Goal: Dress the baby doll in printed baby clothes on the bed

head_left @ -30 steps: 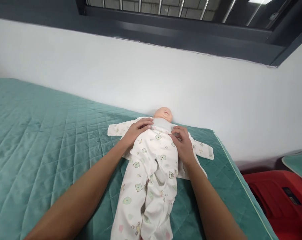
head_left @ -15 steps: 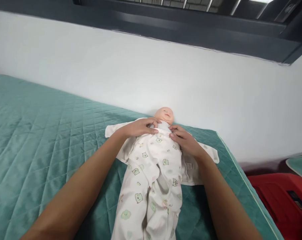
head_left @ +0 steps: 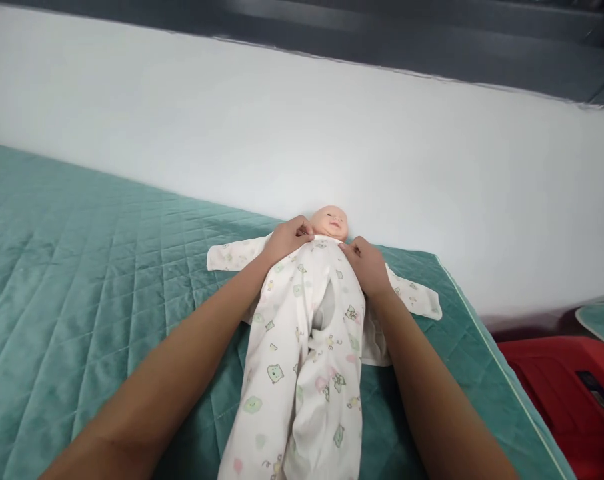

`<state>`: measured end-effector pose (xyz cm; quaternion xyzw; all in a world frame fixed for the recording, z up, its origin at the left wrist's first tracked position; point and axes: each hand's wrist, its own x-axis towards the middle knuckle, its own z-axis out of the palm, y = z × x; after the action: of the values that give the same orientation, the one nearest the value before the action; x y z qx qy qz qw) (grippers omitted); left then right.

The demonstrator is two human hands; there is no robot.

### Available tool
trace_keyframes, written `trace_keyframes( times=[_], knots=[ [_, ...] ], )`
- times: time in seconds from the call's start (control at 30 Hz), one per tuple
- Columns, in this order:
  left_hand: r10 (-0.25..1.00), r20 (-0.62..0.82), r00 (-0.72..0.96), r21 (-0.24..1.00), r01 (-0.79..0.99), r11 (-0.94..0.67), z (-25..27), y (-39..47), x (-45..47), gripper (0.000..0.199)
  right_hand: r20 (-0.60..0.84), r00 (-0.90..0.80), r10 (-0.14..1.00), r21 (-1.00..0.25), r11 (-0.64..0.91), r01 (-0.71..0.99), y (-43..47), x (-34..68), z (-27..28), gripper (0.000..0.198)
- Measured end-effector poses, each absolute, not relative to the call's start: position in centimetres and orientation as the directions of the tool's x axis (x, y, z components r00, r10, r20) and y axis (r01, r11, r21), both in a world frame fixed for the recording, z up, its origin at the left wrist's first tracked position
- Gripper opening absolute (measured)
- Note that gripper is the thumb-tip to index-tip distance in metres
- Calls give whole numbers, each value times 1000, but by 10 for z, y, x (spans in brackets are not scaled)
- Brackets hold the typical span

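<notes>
Two hands (head_left: pixel 287 240) (head_left: pixel 366 265), one doll (head_left: pixel 331 222), one romper (head_left: pixel 302 347)

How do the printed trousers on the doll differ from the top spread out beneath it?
The printed trousers lie over the doll, pulled up to its neck; the top lies open and flat under it on the green quilt. The left hand and right hand grip the trousers' upper edge, not the top. Both are white with small green animal prints.

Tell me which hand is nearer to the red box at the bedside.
The right hand. It rests on the doll's printed baby suit on the side toward the red box; the left hand lies on the suit's far side, further from it.
</notes>
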<state>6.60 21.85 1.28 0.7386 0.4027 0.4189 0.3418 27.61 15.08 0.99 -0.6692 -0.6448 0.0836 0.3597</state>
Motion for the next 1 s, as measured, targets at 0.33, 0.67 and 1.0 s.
trace_keyframes(
  times=[0.33, 0.67, 1.0],
  knots=[
    [776, 460, 431, 670, 405, -622, -2, 191, 34, 32, 509, 62, 858, -665, 347, 661, 103, 279, -8, 32],
    [760, 497, 419, 614, 449, -649, -6, 146, 10, 29, 154, 302, 941, -820, -49, 570, 75, 281, -19, 31],
    [907, 215, 361, 908, 269, -322, 1, 139, 10, 32, -92, 71, 993, -974, -104, 201, 78, 287, -6, 36]
  ],
)
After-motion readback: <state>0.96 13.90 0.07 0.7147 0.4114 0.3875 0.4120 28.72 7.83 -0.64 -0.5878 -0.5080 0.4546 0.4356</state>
